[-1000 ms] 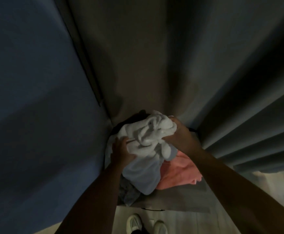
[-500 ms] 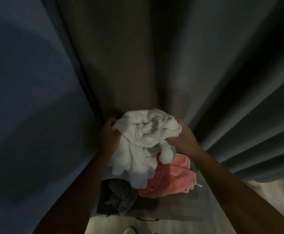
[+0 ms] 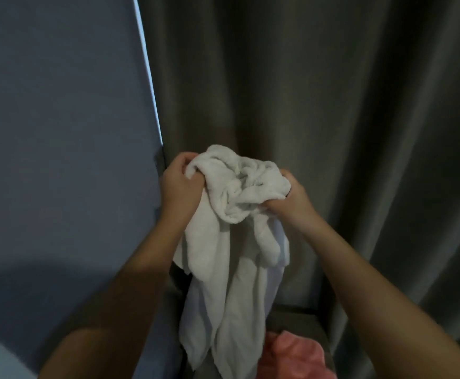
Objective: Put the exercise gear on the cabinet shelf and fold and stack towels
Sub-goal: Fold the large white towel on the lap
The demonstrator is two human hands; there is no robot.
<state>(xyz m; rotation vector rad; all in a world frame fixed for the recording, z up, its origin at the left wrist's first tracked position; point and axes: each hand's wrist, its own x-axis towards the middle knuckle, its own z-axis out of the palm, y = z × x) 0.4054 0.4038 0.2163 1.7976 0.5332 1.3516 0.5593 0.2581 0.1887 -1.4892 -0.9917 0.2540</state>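
A crumpled white towel [image 3: 231,242] hangs in the air in front of me, bunched at the top and trailing down. My left hand [image 3: 178,184] grips its upper left bunch. Its upper right bunch is held in the curled fingers of my right hand [image 3: 289,199]. Below, a pink towel [image 3: 291,356] lies on a dark surface, partly hidden by the white towel's lower end.
A grey curtain [image 3: 333,105] with deep folds hangs right behind the towel. A blue-grey wall [image 3: 59,132] fills the left side, with a bright strip along its edge. The dark surface [image 3: 300,321] under the towels shows at the bottom.
Both hands have lifted the white towel up off the pile, so it now hangs free. The view has tilted upward; the grey cloth and the floor have left the frame.
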